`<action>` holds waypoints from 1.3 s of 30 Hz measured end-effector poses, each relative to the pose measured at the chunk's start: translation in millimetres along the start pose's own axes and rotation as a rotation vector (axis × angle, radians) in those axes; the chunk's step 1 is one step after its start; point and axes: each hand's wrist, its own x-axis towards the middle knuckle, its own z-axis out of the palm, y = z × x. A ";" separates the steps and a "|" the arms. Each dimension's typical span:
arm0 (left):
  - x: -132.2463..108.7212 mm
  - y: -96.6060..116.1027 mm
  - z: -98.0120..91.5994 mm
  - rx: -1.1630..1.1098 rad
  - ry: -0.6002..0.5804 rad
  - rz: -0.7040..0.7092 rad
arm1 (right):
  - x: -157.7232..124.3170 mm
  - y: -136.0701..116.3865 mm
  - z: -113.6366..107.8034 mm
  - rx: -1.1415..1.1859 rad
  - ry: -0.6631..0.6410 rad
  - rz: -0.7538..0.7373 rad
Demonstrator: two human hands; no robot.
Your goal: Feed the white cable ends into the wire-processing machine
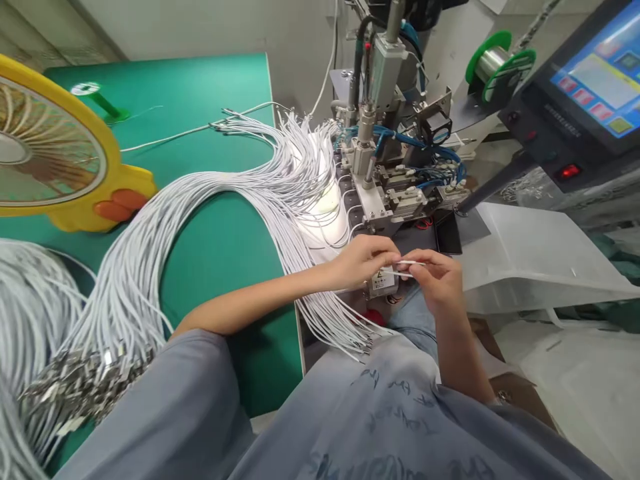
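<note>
- Your left hand (pixel 363 262) and right hand (pixel 436 279) are both pinched on one thin white wire (pixel 409 265). It runs fingertip to fingertip between them, just in front of the machine (pixel 385 193).
- The clamp block (pixel 395 200) sits just beyond your knuckles. If you lean in while you are looking at the wire tip, a finger could end up under the moving parts above it.
- Each grip is only a fingertip pinch, so a small twist could let the wire slip out. It would drop toward your lap, below your hands.
- The bundle of white wires (pixel 260 193) fans out just left of your left hand, with loose ends hanging under your wrist (pixel 350 327). Your forearm could drag them, snag a neighbouring wire or pull the fan out of order.
- I cannot make out whether the wire's tip is stripped or bent, because it is too small in this view. A bent tip might not seat cleanly.
- The metal connectors (pixel 75 387) lie well behind your left elbow at the edge of the green surface (pixel 220 253). A tug on the bundle could slide them off.
- The white tray (pixel 525 267) lies to the right of your right hand, near enough for your elbow to knock it if you swing that way.
- The yellow fan (pixel 50 147) stands far to the left of your left hand. Its airflow could disturb light wire ends.
</note>
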 end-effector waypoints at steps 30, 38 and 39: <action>1.3 -4.0 -4.4 0.261 -0.019 0.158 | 19.0 -13.1 -0.2 -0.230 0.047 0.022; -0.3 -2.6 -9.2 0.523 -0.085 0.230 | 23.1 -16.5 -6.1 -0.361 -0.084 0.032; -0.3 -2.3 -8.9 0.511 -0.088 0.231 | 23.7 -16.5 -6.3 -0.364 -0.093 0.020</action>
